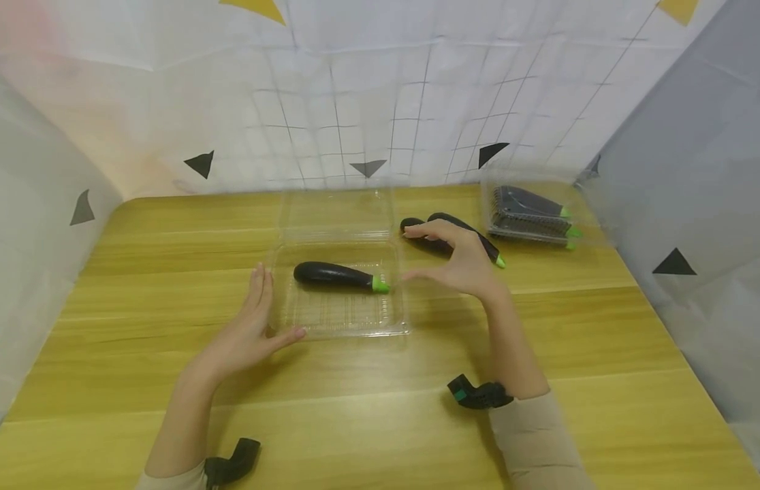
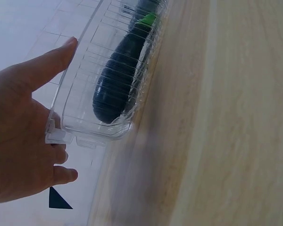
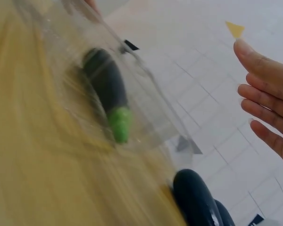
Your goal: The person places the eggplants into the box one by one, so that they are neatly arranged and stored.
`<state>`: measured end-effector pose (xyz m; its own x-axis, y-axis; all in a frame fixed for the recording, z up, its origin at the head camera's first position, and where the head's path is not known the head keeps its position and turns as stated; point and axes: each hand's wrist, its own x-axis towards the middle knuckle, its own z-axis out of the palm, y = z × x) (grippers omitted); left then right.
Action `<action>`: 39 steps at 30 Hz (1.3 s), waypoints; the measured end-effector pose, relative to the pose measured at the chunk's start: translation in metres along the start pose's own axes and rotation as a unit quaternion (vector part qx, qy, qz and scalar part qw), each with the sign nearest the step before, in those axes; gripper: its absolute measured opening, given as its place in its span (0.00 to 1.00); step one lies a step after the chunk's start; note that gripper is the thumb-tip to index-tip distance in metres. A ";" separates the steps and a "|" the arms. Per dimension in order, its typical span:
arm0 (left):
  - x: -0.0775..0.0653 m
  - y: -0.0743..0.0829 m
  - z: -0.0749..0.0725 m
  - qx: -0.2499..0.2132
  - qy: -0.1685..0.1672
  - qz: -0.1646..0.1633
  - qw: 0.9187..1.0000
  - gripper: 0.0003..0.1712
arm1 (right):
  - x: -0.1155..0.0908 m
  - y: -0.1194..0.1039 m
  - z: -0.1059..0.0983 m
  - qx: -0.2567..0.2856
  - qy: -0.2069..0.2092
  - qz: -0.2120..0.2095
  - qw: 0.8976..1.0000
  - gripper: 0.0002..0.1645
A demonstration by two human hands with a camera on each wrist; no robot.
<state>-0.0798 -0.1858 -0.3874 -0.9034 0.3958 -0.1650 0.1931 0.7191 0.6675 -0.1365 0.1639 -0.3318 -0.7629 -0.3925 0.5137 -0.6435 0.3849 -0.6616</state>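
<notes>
A clear plastic clamshell box (image 1: 349,314) lies unfolded on the table, its lid (image 1: 337,212) flat toward the back wall. Inside the base is one dark eggplant (image 1: 332,274) with a green stem end pointing right. My left hand (image 1: 245,337) rests against the box's left front corner, fingers straight along the side and thumb at the front rim. To the right of the box, my right hand (image 1: 460,262) hovers with thumb and fingers spread, holding nothing. It partly covers two loose eggplants, a nearer one (image 1: 430,247) and another (image 1: 489,248) beside it.
Another clear box (image 1: 487,204) stands at the back right, with several eggplants (image 1: 530,201) in it. White sheeting with grid lines (image 1: 368,102) rises behind the wooden table (image 1: 368,415) and encloses both sides.
</notes>
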 end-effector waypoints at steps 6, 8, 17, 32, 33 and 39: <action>0.000 0.001 -0.001 -0.006 -0.001 -0.003 1.000 0.65 | -0.002 0.005 -0.012 0.017 0.016 0.029 0.999 0.36; 0.001 0.001 -0.001 -0.006 -0.001 -0.005 1.000 0.65 | -0.002 0.006 -0.015 0.021 0.019 0.035 0.999 0.36; 0.000 0.001 0.000 -0.011 0.002 -0.007 1.000 0.65 | -0.005 0.011 -0.020 0.007 0.027 0.062 0.998 0.34; 0.001 0.000 0.002 -0.011 0.001 -0.003 1.000 0.65 | -0.009 0.024 -0.021 -0.011 0.046 0.096 0.994 0.31; 0.001 0.000 0.002 -0.012 0.000 -0.004 1.000 0.65 | -0.010 0.026 -0.021 -0.014 0.046 0.099 0.994 0.32; 0.001 0.001 0.001 -0.011 0.001 -0.004 1.000 0.65 | -0.014 0.057 -0.017 -0.015 0.052 0.116 0.992 0.34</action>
<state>-0.0798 -0.1844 -0.3879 -0.9053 0.3898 -0.1687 0.1784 0.7096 0.6816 -0.1633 0.2054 -0.3675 -0.8916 -0.2036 0.4044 -0.4509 0.4797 -0.7527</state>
